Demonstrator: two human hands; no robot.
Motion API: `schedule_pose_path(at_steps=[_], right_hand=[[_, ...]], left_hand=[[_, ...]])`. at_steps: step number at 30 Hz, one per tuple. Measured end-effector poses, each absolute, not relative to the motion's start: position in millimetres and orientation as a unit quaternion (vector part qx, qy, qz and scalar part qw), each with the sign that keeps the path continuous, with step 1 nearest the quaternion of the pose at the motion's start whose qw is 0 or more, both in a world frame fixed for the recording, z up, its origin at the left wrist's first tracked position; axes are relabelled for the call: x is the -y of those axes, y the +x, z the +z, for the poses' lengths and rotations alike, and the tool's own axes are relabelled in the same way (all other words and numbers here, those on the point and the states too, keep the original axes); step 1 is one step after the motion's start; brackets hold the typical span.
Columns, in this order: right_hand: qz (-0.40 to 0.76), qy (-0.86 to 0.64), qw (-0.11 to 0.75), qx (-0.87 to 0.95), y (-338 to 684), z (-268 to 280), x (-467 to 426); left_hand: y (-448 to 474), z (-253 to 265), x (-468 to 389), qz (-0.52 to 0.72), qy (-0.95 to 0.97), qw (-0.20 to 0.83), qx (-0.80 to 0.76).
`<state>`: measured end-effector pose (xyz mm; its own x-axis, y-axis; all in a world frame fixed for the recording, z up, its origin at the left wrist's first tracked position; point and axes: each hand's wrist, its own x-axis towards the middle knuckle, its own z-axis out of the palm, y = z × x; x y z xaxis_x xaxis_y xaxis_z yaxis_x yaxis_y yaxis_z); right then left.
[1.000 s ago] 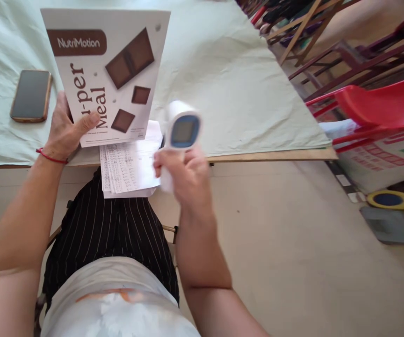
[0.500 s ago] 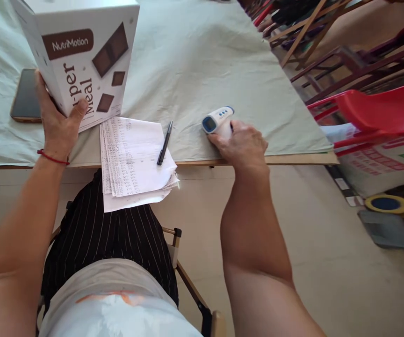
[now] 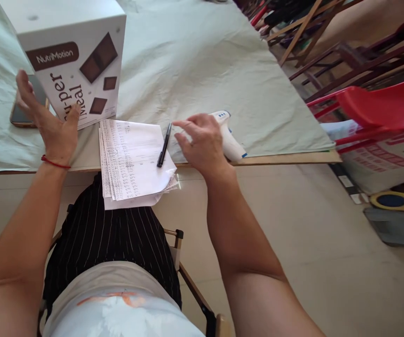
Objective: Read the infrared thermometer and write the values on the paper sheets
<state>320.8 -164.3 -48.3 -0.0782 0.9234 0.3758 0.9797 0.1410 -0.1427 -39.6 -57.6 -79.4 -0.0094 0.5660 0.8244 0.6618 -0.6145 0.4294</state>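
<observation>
A white NutriMotion box (image 3: 98,96) stands upright on the cloth at the left. My left hand (image 3: 55,126) is at its lower left corner, thumb in front of the printed face, the other fingers spread away from the side; whether the thumb touches is unclear. My right hand (image 3: 202,142) holds nothing, with thumb and forefinger apart just right of a black pen (image 3: 164,145). The pen lies on a stack of written paper sheets (image 3: 132,164), which overhangs the table's near edge. Behind my right hand lies a white and blue infrared thermometer (image 3: 233,142), partly hidden by it.
A dark phone (image 3: 25,110) lies on the pale green tablecloth (image 3: 188,56), partly behind my left hand. A red plastic chair (image 3: 380,107) and a printed white sack (image 3: 387,159) are beyond the table's right edge. Wooden chair frames stand at upper right.
My right hand has let go of the thermometer and moved left toward the pen. My left hand's fingers have spread off the box, which appears slightly lower and further left.
</observation>
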Motion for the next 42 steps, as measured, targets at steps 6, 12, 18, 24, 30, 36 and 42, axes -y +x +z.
schedule_pose_path(at_steps=[6,12,18,24,30,36,42], right_hand=[[-0.037,-0.593,0.131,0.794,312.1,-42.6,156.5],[-0.028,-0.553,0.071,0.83,315.0,-27.2,158.7],[-0.023,-0.585,0.21,0.783,309.0,-21.8,156.4],[0.319,-0.534,0.529,0.577,248.9,-14.2,133.8],[0.41,-0.531,0.543,0.505,215.9,-36.6,123.5],[0.329,-0.568,0.545,0.522,216.1,-45.2,136.8],[0.324,-0.57,0.541,0.527,214.4,-44.2,136.7]], left_hand=[[-15.3,-52.8,94.1,-0.571,-0.691,0.225,0.382],[4.7,-47.8,108.8,-0.27,-0.917,0.026,0.292],[14.3,-36.2,113.0,-0.164,-0.936,-0.02,0.31],[12.5,-32.8,112.1,-0.137,-0.942,-0.036,0.304],[12.3,-34.5,110.5,-0.143,-0.94,-0.032,0.307],[11.3,-34.4,112.0,-0.164,-0.939,-0.044,0.3],[10.5,-33.9,111.9,-0.159,-0.938,-0.052,0.304]])
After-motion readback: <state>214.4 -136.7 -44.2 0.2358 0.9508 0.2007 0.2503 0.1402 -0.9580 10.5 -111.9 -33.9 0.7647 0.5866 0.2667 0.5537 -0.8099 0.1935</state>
